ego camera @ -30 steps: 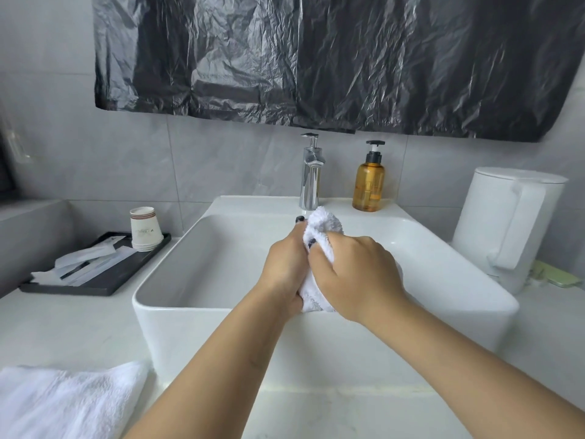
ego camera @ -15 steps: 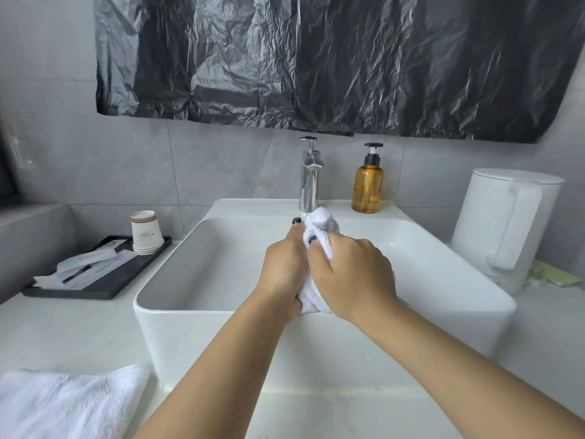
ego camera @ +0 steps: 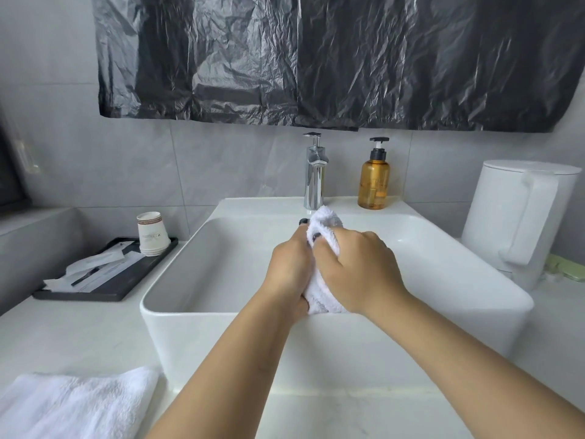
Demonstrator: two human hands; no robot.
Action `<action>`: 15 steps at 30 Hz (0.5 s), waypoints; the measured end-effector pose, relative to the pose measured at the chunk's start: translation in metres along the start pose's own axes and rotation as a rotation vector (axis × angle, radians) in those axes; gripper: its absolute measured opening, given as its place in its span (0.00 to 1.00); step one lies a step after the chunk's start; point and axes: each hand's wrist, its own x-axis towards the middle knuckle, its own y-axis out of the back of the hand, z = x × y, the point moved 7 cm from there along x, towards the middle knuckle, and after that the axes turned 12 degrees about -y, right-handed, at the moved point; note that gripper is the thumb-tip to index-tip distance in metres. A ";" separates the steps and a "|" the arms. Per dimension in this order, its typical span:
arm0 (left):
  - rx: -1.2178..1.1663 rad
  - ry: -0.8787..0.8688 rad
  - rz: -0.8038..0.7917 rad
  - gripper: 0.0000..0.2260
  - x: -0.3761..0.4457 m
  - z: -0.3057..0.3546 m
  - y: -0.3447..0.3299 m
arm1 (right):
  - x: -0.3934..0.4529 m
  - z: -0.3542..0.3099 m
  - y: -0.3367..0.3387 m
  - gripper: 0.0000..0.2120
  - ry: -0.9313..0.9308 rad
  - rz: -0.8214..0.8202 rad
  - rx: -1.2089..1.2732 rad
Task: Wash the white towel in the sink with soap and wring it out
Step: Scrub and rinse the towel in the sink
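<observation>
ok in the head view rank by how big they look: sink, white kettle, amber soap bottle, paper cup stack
1. sink, by far the largest.
2. white kettle.
3. amber soap bottle.
4. paper cup stack, close to the bottle in bulk and shorter; the wide-angle lens leaves that pair unsure.

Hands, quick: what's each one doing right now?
Left hand: closed, gripping the bunched white towel over the sink.
Right hand: closed, gripping the same towel from the other side.
</observation>
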 end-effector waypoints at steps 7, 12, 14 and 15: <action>-0.015 -0.022 0.058 0.17 -0.005 0.003 0.005 | 0.033 0.023 -0.016 0.17 -0.196 -0.116 0.170; -0.081 0.037 0.002 0.24 0.000 -0.003 0.000 | -0.019 -0.012 0.005 0.17 0.133 0.050 -0.123; -0.113 0.031 -0.013 0.19 -0.002 -0.001 -0.003 | 0.001 -0.010 -0.001 0.16 0.049 -0.023 -0.059; -0.129 0.022 -0.016 0.15 -0.003 0.001 -0.003 | 0.015 -0.004 -0.008 0.15 -0.020 -0.056 0.007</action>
